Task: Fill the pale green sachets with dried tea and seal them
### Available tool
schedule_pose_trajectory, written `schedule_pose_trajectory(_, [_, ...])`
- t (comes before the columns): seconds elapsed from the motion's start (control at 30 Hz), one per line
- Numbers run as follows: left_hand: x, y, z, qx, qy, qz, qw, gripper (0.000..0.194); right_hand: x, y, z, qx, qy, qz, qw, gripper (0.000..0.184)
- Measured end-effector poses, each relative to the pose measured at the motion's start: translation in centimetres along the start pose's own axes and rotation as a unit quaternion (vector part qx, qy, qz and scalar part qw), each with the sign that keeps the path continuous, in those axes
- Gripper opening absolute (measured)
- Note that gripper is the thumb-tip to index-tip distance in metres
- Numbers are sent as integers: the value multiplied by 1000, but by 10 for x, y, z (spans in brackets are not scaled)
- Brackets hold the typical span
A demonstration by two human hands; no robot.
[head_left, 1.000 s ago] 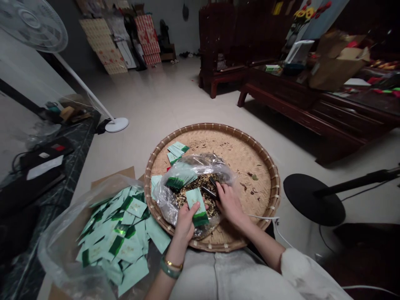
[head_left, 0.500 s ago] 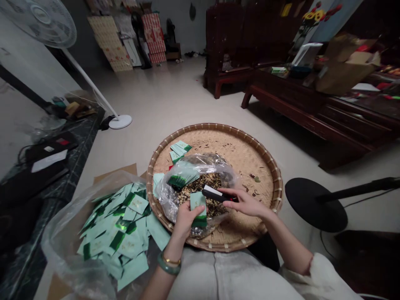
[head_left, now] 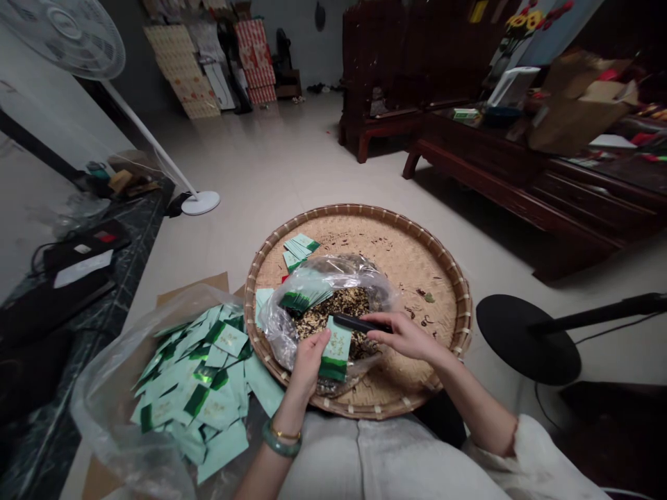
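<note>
My left hand (head_left: 308, 364) pinches a pale green sachet (head_left: 336, 347) with a dark green lower band. In my right hand (head_left: 407, 337) is a slim black handheld bag sealer (head_left: 359, 323), its tip at the sachet's upper edge. Both are above an open clear plastic bag (head_left: 383, 281) of dark and pale dried bits (head_left: 341, 304). A fanned stack of sachets (head_left: 307, 292) lies at the bag's far left. The bag rests in a round woven bamboo tray (head_left: 435, 278), with another small stack of sachets (head_left: 301, 246) near its far left rim.
Left of the tray, a large plastic bag (head_left: 96, 417) holds a heap of filled-looking sachets (head_left: 208, 389). A white standing fan (head_left: 201, 202) is farther left. To the right are a round black stand base (head_left: 526, 340) and a dark wooden table (head_left: 495, 160).
The bag sealer has turned and moved left, so its tip now meets the sachet's upper edge. The sachet has shifted slightly right and shows more of its printed face.
</note>
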State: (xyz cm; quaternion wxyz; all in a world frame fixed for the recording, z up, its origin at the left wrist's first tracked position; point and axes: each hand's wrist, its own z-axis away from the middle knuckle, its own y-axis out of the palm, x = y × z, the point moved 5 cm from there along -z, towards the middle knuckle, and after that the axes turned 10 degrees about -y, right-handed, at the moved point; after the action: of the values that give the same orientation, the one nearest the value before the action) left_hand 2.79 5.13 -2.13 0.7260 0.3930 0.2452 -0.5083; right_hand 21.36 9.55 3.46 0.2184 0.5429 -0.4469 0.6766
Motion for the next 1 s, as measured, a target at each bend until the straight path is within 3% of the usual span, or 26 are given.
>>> schedule_pose_trajectory(0.27, [-9, -11, 0, -71, 71, -56, 993, 39, -19, -9, 2, -16, 89, -81, 993, 49])
schedule_pose_trajectory(0.37, [-8, -12, -1, -59, 68, -93, 992, 39, -18, -10, 1, -3, 69, -65, 995, 49])
schedule_pose_trajectory(0.6, [-6, -1, 3, -33, 52, -123, 991, 40, -5, 11, -11, 19, 7, -32, 999, 40])
schedule_pose_trajectory(1.0, [-13, 3, 7, -37, 66, -139, 987, 45, -3, 14, -14, 16, -3, -18, 1000, 36])
